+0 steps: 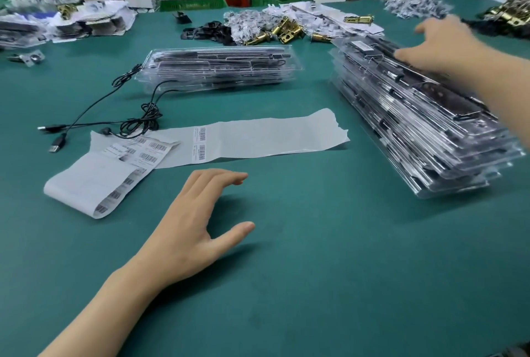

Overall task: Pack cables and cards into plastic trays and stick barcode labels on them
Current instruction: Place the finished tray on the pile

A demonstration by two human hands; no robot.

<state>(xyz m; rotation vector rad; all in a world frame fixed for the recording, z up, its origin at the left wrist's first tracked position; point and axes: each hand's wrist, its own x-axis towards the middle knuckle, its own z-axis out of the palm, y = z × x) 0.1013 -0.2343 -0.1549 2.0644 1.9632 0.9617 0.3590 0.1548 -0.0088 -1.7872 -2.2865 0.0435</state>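
Tray stack (pixel 407 118) under right hand (pixel 443 44)

Holds left hand (pixel 198 213) palm down, fingers straight and together, thumb splayed wide beneath them — gripping nothing. Extends right hand (pixel 438 44) far forward, blurred — fingers loosely spread, thumb apart from them.

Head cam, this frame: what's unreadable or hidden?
All in the head view:
1. right hand: motion-blurred, so it's unclear whether it grips or only touches the tall tray stack.
2. barcode labels: print too small to read.
3. smaller tray stack: layered clear plastic and glare hide the tray count and contents.
4. brass latch parts: far away and small, partly buried in white packets.
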